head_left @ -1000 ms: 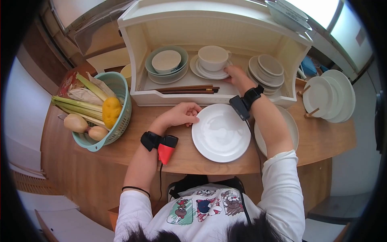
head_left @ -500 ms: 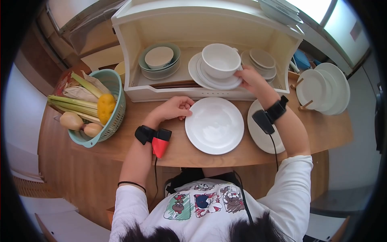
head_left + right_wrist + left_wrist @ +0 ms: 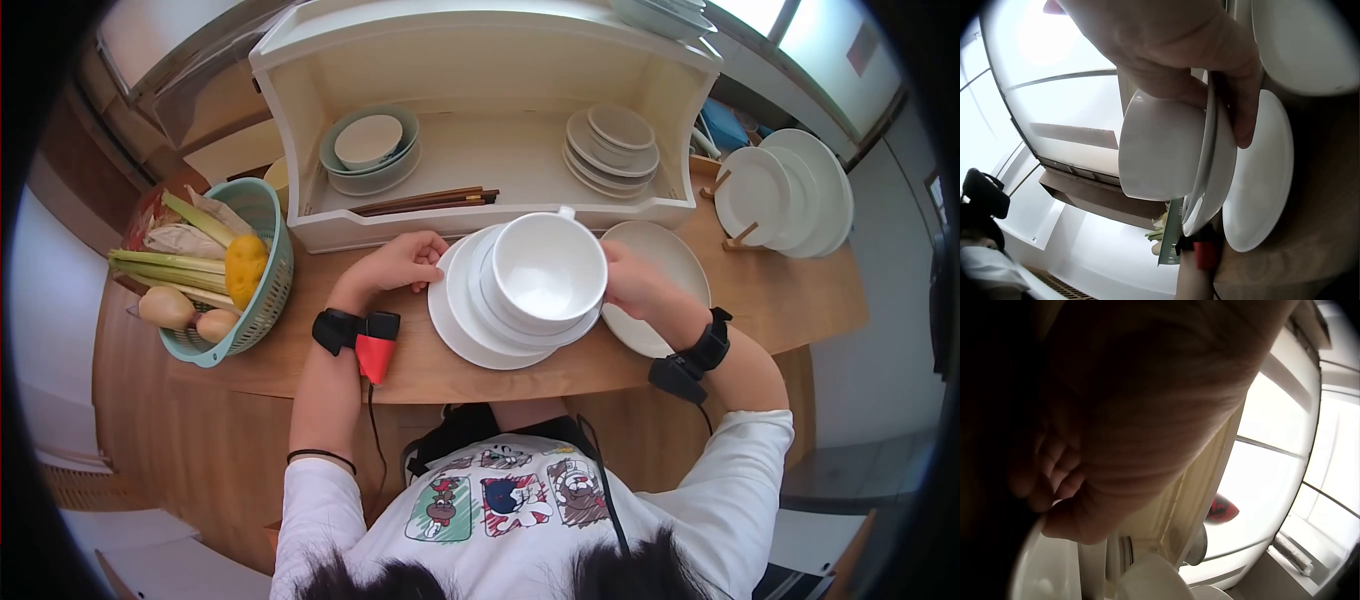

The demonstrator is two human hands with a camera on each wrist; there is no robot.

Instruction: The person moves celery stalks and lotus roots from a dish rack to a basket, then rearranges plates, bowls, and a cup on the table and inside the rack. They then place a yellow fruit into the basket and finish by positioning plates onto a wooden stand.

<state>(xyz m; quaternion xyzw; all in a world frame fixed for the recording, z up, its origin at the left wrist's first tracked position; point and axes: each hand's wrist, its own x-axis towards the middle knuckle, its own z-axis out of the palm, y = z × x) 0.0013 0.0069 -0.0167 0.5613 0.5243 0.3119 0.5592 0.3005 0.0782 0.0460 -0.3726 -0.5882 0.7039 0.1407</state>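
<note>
In the head view my right hand [image 3: 642, 282] pinches the right edge of a small stack of white saucers [image 3: 482, 312], which carries a white cup [image 3: 548, 268]. This stack is over the large white plate [image 3: 447, 325] and covers most of it. From the right wrist view, the saucers [image 3: 1222, 169] and cup [image 3: 1160, 150] are tilted above the large plate [image 3: 1260, 181], with a gap visible between. My left hand [image 3: 395, 268] has its thumb at the large plate's left rim and its fingers curled beside it; the left wrist view shows this plate rim [image 3: 1050, 565] against the thumb.
Behind is a cream shelf [image 3: 400, 232] with bowls [image 3: 375, 178], chopsticks [image 3: 430, 201] and stacked dishes [image 3: 612, 150]. Another plate [image 3: 668, 262] lies right, partly behind my right hand. A vegetable basket [image 3: 275, 265] stands left; racked plates [image 3: 755, 198] stand far right.
My right hand has brought the cup and saucers out of the shelf, forward over the large plate. My left hand stays at that plate's rim. The head view has shifted slightly.
</note>
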